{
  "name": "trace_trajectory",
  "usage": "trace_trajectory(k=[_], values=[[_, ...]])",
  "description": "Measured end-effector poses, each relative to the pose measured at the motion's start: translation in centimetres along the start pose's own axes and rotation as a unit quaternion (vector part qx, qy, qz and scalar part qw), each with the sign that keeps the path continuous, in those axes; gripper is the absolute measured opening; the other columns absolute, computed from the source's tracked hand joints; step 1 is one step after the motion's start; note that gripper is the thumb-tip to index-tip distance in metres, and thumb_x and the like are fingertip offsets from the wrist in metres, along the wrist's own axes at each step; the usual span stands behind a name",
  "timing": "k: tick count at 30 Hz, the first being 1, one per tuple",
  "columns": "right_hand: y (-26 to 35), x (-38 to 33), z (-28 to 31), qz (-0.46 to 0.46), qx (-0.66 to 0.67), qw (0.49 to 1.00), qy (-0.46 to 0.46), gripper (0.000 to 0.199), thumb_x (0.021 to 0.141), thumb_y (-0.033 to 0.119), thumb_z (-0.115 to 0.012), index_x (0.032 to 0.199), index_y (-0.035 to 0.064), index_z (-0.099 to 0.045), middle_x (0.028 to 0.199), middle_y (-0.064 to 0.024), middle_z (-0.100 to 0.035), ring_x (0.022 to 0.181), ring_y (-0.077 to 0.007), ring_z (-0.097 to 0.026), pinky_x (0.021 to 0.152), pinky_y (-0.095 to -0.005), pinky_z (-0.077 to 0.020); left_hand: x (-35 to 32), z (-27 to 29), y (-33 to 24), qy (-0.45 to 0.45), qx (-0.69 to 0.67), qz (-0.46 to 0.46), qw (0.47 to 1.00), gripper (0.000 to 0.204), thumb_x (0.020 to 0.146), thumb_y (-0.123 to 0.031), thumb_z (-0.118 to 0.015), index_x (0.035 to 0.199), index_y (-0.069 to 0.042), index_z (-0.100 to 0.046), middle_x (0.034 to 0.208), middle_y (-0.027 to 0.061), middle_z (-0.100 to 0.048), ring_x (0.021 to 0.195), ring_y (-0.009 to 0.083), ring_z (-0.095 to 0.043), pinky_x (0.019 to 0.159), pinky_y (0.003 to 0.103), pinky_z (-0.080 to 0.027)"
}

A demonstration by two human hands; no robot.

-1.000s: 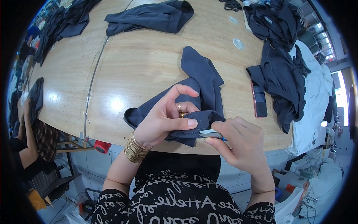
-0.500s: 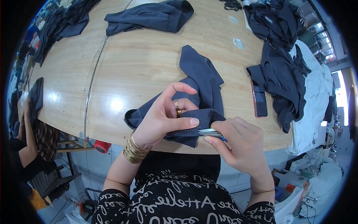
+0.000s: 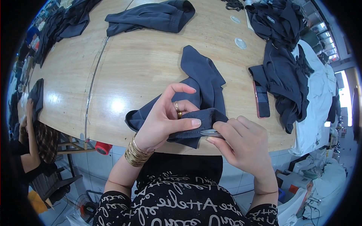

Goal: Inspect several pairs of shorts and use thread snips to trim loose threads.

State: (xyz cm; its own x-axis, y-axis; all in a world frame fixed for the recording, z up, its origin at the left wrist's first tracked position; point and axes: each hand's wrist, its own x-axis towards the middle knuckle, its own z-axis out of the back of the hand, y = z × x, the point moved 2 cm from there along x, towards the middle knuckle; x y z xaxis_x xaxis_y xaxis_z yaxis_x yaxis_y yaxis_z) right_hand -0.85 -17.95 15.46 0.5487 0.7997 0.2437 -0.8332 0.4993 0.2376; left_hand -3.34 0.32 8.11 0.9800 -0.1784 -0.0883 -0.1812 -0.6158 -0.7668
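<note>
At the far left, a co-worker's arms (image 3: 32, 141) reach up toward a dark cloth (image 3: 36, 96) hanging over the edge of the bench (image 3: 139, 67), with a brown plaid cloth (image 3: 46, 141) just beside them and a black chair (image 3: 51, 184) below. Farther back on that side lies a heap of dark garments (image 3: 66, 24). A red round object (image 3: 103, 148) shows at the near edge of the bench, and a folded dark garment (image 3: 151, 18) rests near its far side. In the middle, the person's left hand (image 3: 164, 120), with gold bangles (image 3: 136, 152) at the wrist, pinches the stitched band of a navy garment (image 3: 205, 86) between thumb and lower fingers, its index finger raised and curved. This garment lies spread on the bench beyond the hands, its band lifted near the front edge. Just to the right, the right hand (image 3: 243, 141) is clamped around thread snips (image 3: 210, 132), their blades pointing left along the stitching; whether they touch the thread cannot be told. Farther right, a smartphone (image 3: 262, 100) lies on the bench against a crumpled dark garment (image 3: 286, 81). Behind this sits a dark clothing pile (image 3: 277, 26), and a white cloth (image 3: 320, 90) drapes over the right edge.
</note>
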Motion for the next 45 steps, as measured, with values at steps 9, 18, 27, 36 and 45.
trace_trajectory(k=[9, 18, 27, 36, 45], values=[[-0.2, 0.0, 0.0, -0.007, 0.038, 0.999, -0.016, 0.019, 0.076, 0.021, -0.069, 0.086, 0.0087, -0.059, 0.07, -0.0009, -0.051, 0.06, -0.0161, -0.051, 0.052, -0.0277, -0.0423, 0.0, 0.0, 0.1, -0.009, -0.017, 0.012, 1.0, 0.06, 0.076, 0.006, -0.069, 0.124, -0.005, -0.036, 0.091, 0.0126, -0.064, 0.083, 0.0119, -0.063, 0.071, 0.021, -0.051], [-0.1, -0.1, -0.5, -0.027, 0.063, 0.998, -0.018, 0.017, 0.078, 0.02, -0.068, 0.086, 0.0081, -0.058, 0.07, -0.0007, -0.051, 0.06, -0.0162, -0.051, 0.052, -0.0277, -0.0421, 0.1, 0.1, 0.3, -0.008, -0.028, 0.014, 0.999, 0.06, 0.076, 0.006, -0.069, 0.125, -0.005, -0.035, 0.091, 0.0135, -0.064, 0.084, 0.0114, -0.062, 0.071, 0.02, -0.052], [0.3, -0.1, -0.2, -0.005, 0.002, 1.0, -0.019, 0.018, 0.078, 0.021, -0.069, 0.086, 0.0084, -0.059, 0.07, -0.0002, -0.05, 0.061, -0.0147, -0.05, 0.052, -0.0262, -0.0416, 0.0, 0.1, 0.2, -0.004, -0.035, 0.016, 0.999, 0.061, 0.076, 0.007, -0.068, 0.125, -0.005, -0.035, 0.09, 0.0129, -0.064, 0.085, 0.0113, -0.062, 0.071, 0.02, -0.052], [-1.2, 0.3, -0.6, -0.18, 0.263, 0.943, -0.09, 0.023, 0.076, 0.017, -0.074, 0.09, 0.0053, -0.06, 0.075, -0.0028, -0.056, 0.062, -0.0116, -0.056, 0.052, -0.0255, -0.0425, 0.0, 0.1, -0.1, 0.009, 0.001, -0.005, 1.0, 0.051, 0.08, 0.007, -0.064, 0.122, -0.004, -0.038, 0.092, 0.0103, -0.064, 0.086, 0.0096, -0.06, 0.074, 0.021, -0.049], [-4.7, 1.3, -2.8, -0.212, 0.214, 0.934, -0.19, 0.025, 0.074, 0.019, -0.076, 0.089, 0.0025, -0.064, 0.073, -0.0067, -0.055, 0.064, -0.0113, -0.055, 0.057, -0.0256, -0.042, -0.9, 1.1, -0.2, 0.047, 0.227, -0.033, 0.972, 0.037, 0.088, 0.005, -0.055, 0.121, -0.004, -0.04, 0.088, 0.0025, -0.06, 0.085, 0.0046, -0.055, 0.079, 0.022, -0.042]])
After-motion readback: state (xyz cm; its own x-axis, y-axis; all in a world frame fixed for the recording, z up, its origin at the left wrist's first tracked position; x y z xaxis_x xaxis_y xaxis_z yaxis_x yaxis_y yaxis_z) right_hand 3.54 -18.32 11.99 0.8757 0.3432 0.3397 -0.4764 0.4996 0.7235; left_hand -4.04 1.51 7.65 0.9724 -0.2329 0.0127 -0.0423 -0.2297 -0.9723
